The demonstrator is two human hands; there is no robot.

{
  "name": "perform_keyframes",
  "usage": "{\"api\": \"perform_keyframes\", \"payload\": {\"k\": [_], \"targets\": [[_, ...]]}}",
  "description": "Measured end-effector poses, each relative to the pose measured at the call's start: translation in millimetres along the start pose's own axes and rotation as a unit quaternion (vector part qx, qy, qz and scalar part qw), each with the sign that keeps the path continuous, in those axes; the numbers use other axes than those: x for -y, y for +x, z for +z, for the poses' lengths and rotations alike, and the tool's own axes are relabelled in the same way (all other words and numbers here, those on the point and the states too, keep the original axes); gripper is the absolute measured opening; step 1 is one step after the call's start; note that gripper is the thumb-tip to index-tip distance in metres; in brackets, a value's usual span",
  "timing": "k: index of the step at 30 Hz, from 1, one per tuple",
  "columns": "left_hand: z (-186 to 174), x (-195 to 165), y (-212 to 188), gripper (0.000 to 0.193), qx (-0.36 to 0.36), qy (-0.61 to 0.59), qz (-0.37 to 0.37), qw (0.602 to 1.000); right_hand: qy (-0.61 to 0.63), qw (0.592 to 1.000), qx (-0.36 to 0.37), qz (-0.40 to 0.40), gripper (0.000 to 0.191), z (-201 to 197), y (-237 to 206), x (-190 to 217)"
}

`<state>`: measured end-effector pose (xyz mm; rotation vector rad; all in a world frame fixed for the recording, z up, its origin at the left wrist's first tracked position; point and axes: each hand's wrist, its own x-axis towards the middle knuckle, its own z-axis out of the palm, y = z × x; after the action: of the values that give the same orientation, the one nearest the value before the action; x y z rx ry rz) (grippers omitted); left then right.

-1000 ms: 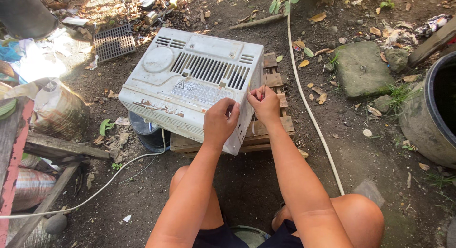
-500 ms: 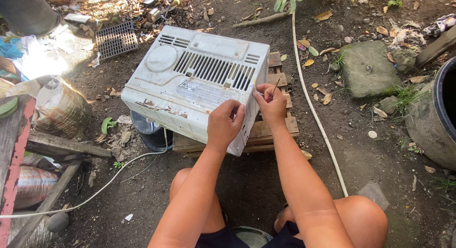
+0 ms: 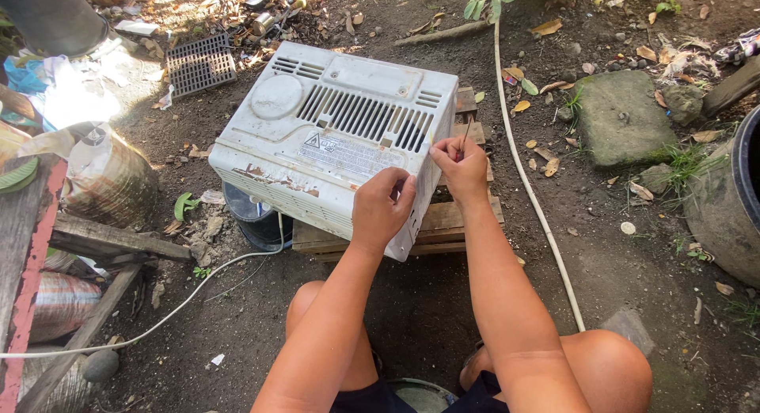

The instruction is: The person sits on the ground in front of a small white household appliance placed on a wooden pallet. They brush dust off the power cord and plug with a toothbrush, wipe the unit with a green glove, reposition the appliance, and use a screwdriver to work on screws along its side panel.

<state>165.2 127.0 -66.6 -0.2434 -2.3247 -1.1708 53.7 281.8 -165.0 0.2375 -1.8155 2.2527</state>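
1. The air conditioner (image 3: 336,136) — a white window unit with its metal cover on — sits tilted on a low wooden pallet (image 3: 455,223) on bare dirt, in front of my knees. The vented top panel with its warning label faces up at me.
2. My left hand (image 3: 382,210) lies on the near right corner of the cover, fingers curled over the edge and closed against the metal; it looks like a steadying grip.
3. My right hand (image 3: 461,166) is pinched shut on a thin screwdriver (image 3: 467,134), its shaft pointing up at the right edge of the cover, beside the vent slots.
4. Progress, as I judge it: early. The cover is seated all round and no panel is lifted. I see no loose screws on the cover or pallet, though they would be too small to tell. The fastening at the right edge is the one in hand — the rest of the cover is yet to come off.
5. Around the unit: a white cord (image 3: 158,318) trails left across the dirt, a pale hose (image 3: 530,191) runs past the right side, a black grille (image 3: 199,63) lies behind, and a flat stone (image 3: 621,116) sits to the right.
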Motion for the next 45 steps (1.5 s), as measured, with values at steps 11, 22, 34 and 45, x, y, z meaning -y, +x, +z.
{"api": "perform_keyframes", "payload": {"k": [11, 22, 34, 45], "targets": [[-2.3, 2.5, 2.4, 0.014, 0.010, -0.004, -0.013, 1.000, -0.187, 0.980, 0.068, -0.023, 0.025, -4.5, 4.8, 27.3], [33.5, 43.3, 68.7, 0.022, 0.131, 0.086, 0.044, 0.987, -0.127, 0.983, 0.115, -0.069, 0.033, -14.5, 23.9, 9.4], [50.0, 69.9, 98.9, 0.014, 0.175, 0.108, 0.088, 0.975, -0.128, 0.990, -0.044, -0.031, 0.014, -7.8, 8.4, -3.9], [47.3, 60.2, 100.3, 0.017, 0.178, 0.096, 0.047, 0.978, -0.190, 0.971, -0.134, -0.054, 0.030, 31.6, -16.2, 34.8]]}}
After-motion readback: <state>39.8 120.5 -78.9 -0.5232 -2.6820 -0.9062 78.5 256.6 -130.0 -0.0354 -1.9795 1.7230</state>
